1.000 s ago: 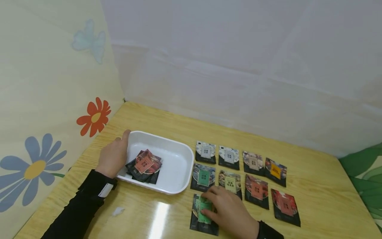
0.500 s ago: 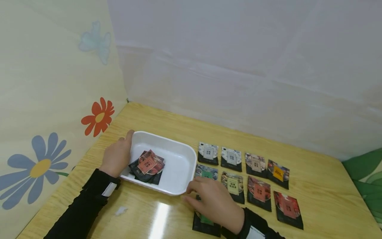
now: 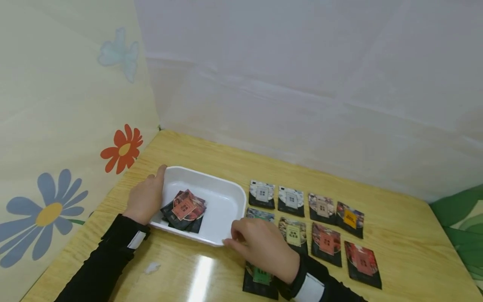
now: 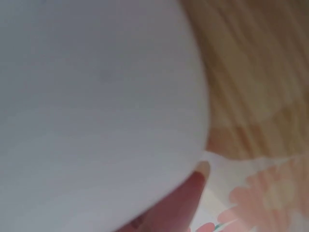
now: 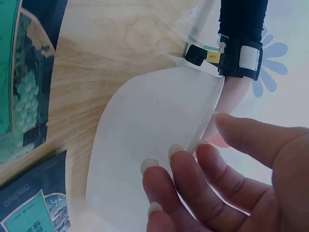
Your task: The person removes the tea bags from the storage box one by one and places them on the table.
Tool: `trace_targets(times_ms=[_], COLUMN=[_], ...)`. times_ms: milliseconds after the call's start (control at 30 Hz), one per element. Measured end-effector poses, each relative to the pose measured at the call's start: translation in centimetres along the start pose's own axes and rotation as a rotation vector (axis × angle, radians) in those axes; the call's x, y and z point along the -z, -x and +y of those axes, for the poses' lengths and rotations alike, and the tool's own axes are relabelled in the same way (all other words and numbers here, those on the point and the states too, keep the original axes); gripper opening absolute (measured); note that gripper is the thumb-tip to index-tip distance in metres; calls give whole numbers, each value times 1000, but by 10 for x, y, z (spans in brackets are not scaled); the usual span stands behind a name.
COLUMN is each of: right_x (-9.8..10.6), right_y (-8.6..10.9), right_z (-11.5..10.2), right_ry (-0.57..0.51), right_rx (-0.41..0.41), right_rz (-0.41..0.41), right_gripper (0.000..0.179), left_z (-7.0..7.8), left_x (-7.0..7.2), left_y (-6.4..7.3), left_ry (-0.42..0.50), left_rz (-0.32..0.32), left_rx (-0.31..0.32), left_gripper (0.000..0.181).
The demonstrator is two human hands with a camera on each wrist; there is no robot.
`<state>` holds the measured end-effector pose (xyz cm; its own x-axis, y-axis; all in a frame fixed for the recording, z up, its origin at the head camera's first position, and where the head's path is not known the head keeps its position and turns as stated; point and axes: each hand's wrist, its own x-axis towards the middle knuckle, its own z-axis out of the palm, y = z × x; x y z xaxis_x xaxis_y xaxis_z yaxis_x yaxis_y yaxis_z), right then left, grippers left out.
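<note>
A white plastic tray (image 3: 222, 214) sits on the wooden table, with a small pile of dark packets with red labels (image 3: 185, 209) at its left end. My left hand (image 3: 145, 199) grips the tray's left end, thumb up along the rim. In the left wrist view one finger (image 4: 181, 205) lies along the pale wall. At the right front corner my right hand (image 3: 264, 247) holds the rim between thumb and curled fingers. The right wrist view has these fingers (image 5: 186, 169) over the tray's outer wall. Beneath that hand, a green-labelled packet (image 3: 260, 285) is partly covered.
Right of the tray, several flat packets lie in rows, among them a white-labelled one (image 3: 262, 193), an orange-labelled one (image 3: 350, 219) and a red-labelled one (image 3: 363, 265). A white scrap (image 3: 152, 267) lies in front of the tray. Cloth walls (image 3: 286, 105) border the table.
My right hand has left the front green-labelled packet and moved left to the tray's right front corner. The left hand keeps its grip, and the packets lie as before.
</note>
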<state>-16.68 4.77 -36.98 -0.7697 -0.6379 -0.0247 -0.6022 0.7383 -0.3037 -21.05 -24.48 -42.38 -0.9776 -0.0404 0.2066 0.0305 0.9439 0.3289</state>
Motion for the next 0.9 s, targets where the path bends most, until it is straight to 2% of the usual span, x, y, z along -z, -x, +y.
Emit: trace_targets(times_ms=[367, 667, 900], right_x=[7, 13, 14], right_y=[-15, -48, -79], right_z=[-1, -28, -44], right_ry=[-47, 12, -143], right_rx=[14, 69, 131], right_rz=[-20, -33, -58], right_gripper=[23, 24, 17], left_z=[-4, -5, -1], left_x=[2, 2, 4], left_y=[-1, 0, -1], left_ry=[-4, -31, -35], left_rz=[14, 8, -4], left_rx=[3, 10, -1], left_gripper=[50, 54, 50])
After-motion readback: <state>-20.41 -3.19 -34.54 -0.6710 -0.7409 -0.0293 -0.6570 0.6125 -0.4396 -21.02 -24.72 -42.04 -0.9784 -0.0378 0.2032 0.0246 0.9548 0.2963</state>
